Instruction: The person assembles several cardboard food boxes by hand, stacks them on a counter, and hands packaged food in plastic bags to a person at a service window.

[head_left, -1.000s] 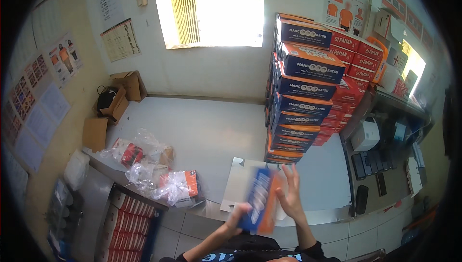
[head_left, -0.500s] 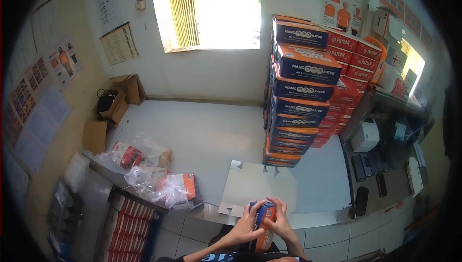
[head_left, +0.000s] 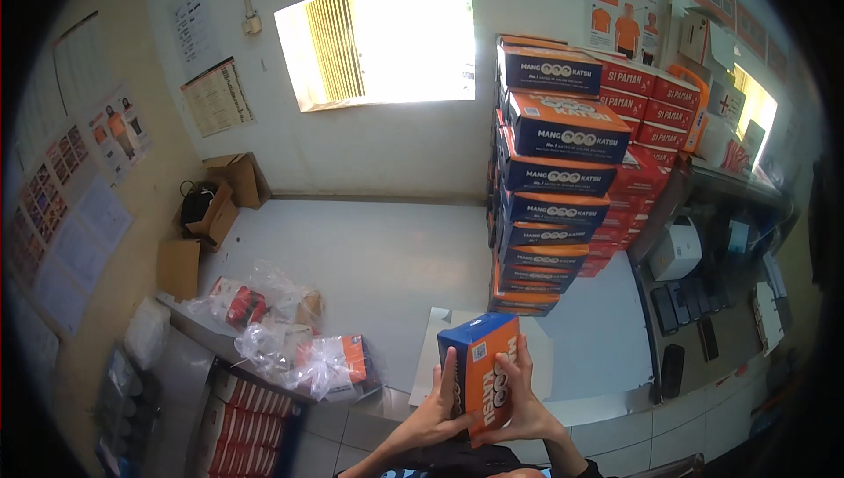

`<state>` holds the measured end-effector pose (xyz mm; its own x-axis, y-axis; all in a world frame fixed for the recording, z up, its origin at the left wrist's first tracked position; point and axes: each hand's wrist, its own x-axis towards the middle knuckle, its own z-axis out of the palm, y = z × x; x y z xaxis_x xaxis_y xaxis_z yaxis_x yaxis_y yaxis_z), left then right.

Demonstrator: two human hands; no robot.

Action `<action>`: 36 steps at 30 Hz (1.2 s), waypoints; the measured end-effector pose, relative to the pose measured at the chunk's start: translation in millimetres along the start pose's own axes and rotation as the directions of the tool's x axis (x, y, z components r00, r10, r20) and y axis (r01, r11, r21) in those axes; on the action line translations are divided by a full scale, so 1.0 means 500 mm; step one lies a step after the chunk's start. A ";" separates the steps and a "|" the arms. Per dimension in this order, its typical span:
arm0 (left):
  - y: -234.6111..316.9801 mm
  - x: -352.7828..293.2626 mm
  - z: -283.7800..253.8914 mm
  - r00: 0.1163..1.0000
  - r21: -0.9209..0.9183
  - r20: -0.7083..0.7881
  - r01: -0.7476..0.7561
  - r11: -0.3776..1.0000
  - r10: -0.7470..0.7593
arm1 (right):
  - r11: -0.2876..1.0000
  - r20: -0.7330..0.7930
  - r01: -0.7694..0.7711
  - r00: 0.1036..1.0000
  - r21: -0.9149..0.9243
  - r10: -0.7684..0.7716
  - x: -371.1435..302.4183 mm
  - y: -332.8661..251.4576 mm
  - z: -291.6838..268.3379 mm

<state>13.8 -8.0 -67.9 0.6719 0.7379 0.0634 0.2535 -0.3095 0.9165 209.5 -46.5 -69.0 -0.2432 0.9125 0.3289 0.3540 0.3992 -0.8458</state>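
Note:
An orange and dark blue cardboard food box [head_left: 489, 372] stands tilted upright between my two hands, above the table's front edge. On its left side my left hand [head_left: 437, 409] presses with the fingers along the dark blue panel. My right hand [head_left: 525, 401] grips the opposite edge, its fingertips over the orange face. Just behind the box lies a flat, unfolded pale cardboard sheet [head_left: 424, 357] with cut flaps, partly hidden by the box and my hands.
A tall stack of matching boxes [head_left: 563, 179] rises at the right, with red boxes [head_left: 646, 175] behind. Clear plastic bags [head_left: 327, 368] with boxes lie at the left. Flat red-and-white cartons [head_left: 251, 421] fill a lower shelf. Phones and a white device [head_left: 675, 249] occupy the right counter.
The box has come up higher and turned, so its wide orange face now shows. Both hands have shifted from its top to its sides. The view has tilted slightly.

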 end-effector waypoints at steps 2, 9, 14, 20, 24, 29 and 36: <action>-0.007 0.022 -0.012 0.994 0.022 -0.006 -0.108 0.994 0.108 | 0.996 -0.047 0.023 0.999 -0.083 -0.027 0.026 0.001 0.001; -0.003 0.105 -0.056 0.925 0.126 -0.044 -0.371 0.920 0.379 | 0.947 -0.013 0.278 0.959 -0.159 -0.284 0.134 -0.002 -0.100; 0.009 0.189 -0.060 0.831 0.026 -0.245 -0.509 0.860 0.499 | 0.781 -0.033 0.214 0.957 -0.587 -0.288 0.210 -0.050 -0.113; 0.079 0.290 -0.073 0.590 -0.342 -0.750 -0.733 0.588 0.299 | 0.910 -0.375 0.304 0.838 -0.284 -0.397 0.287 -0.091 -0.137; 0.187 0.373 -0.109 0.415 -0.274 -0.841 -0.880 0.389 0.347 | 0.856 -0.443 0.470 0.735 -0.215 -0.514 0.351 -0.153 -0.224; 0.212 0.478 -0.169 0.108 0.364 -0.686 -0.806 0.467 0.720 | 0.990 -0.607 0.133 0.785 -0.035 -0.127 0.399 -0.215 -0.573; 0.232 0.593 -0.198 0.457 0.850 -0.262 -0.307 0.428 0.850 | 0.964 -0.924 0.046 0.276 -0.261 -0.263 0.252 -0.038 -0.399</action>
<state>173.6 234.4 96.5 0.3401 0.2319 0.9113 0.4938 -0.8688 0.0368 352.3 78.4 72.4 0.6742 0.2295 0.7019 0.5661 0.4499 -0.6908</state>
